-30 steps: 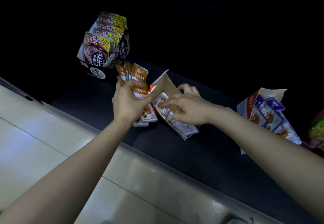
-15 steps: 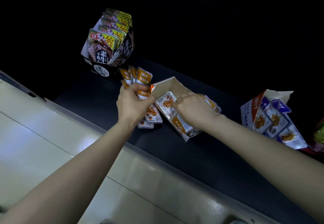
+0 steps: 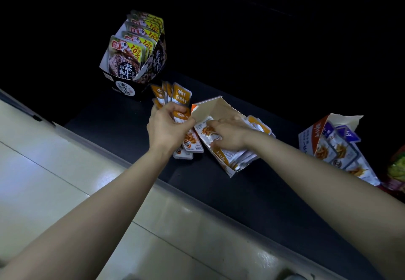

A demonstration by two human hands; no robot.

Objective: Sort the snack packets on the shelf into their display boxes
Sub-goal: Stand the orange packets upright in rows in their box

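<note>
Dark shelf [image 3: 230,192]; your left hand [image 3: 166,130] clutches a fan of orange packets [image 3: 182,96], your right hand [image 3: 230,136] pinches a boxed packet [image 3: 207,131] in the display box [image 3: 215,108]. Probably light, floppy, slick; grab sealed edges.

The left hand [image 3: 167,130] grips a fan of orange packets [image 3: 180,97] just beside the open display box [image 3: 219,108], inside which the right hand [image 3: 229,137] holds a packet [image 3: 205,131].

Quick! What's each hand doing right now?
Left hand: closed, gripping a fan of orange packets.
Right hand: lies on the boxed packets inside the display box; grip cannot be told.
</note>
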